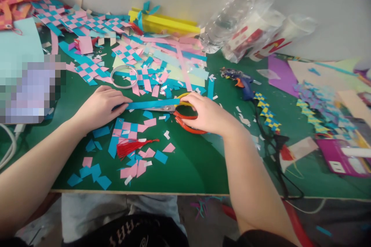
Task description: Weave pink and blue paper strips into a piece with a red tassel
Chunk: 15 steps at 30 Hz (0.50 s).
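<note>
My left hand (102, 107) pinches the left end of a blue paper strip (153, 104), which stretches level across to my right hand (211, 115). My right hand is closed around scissors (169, 109) with a yellow and an orange-red handle loop. Their blades point left and lie just below the strip; the strip's right end meets my right fingertips, and I cannot tell whether they pinch it. Below them on the table is a pink and blue woven paper piece (126, 130) with a red tassel (130, 148) beside it. Pink and blue paper scraps (98, 175) lie around it.
A clear tape roll (111, 77) lies behind the strip, near woven paper fish (84, 23). A blue glue gun (245, 87) with a black cord lies right of my hand. Bagged cups (255, 32) stand against the wall. A phone (29, 92) is at left.
</note>
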Tool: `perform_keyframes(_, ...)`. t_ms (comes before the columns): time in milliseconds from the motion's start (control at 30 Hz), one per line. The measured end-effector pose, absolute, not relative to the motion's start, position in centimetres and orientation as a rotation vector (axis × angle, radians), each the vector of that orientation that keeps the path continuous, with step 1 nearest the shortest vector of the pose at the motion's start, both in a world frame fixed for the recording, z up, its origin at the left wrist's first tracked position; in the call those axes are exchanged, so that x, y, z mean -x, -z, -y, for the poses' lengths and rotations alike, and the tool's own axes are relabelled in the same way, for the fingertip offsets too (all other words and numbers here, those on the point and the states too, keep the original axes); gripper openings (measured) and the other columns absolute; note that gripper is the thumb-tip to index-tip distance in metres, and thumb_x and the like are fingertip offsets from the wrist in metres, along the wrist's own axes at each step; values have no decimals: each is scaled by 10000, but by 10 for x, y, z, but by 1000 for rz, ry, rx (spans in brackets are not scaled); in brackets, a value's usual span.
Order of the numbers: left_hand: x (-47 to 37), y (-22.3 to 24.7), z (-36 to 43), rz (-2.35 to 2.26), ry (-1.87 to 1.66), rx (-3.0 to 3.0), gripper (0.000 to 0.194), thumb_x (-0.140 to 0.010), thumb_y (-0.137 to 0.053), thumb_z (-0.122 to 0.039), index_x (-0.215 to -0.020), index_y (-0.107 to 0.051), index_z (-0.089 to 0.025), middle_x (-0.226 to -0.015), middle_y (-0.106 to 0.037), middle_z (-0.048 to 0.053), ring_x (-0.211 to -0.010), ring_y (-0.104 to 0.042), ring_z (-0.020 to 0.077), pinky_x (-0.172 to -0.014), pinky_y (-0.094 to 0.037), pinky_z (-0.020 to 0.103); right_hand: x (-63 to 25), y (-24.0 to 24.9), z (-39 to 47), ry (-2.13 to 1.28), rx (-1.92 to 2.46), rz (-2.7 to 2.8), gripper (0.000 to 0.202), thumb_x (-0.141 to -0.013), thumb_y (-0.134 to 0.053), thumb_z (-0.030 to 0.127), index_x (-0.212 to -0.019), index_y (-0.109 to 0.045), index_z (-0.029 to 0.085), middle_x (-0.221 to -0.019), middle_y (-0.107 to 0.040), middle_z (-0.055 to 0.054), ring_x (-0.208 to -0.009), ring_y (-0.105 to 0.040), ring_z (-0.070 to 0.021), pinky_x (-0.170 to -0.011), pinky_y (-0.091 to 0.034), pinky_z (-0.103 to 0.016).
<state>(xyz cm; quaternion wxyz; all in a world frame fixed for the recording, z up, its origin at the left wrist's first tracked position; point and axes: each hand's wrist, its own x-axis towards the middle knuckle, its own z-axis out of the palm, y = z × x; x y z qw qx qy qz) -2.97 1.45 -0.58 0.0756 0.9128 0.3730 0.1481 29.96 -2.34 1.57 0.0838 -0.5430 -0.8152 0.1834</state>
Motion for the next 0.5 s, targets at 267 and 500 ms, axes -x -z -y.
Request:
perform_keyframes(267,29,4,-14,-1107,-451,-2754,371,-991,-377,-377,-1070,-712,-237,-956,-731,46,-885,-655,205,-963,-414,399,-299,-16,24,-555,1638,2427,366,-826,-600,471,-1100,-575,229,-1249,-606,-96,-1070,-638,-278,-884,-543,-437)
perform_keyframes(500,29,6,-15,-1108,-444,-2754,359,-992,-383,-379,-1081,-706,-251,-970,-730,36,-893,-655,197,-968,-413,387,-299,-18,24,-584,1654,2410,372,-824,-603,479,-1105,-571,236,-1266,-601,-91,-1073,-640,-275,-889,-541,-426)
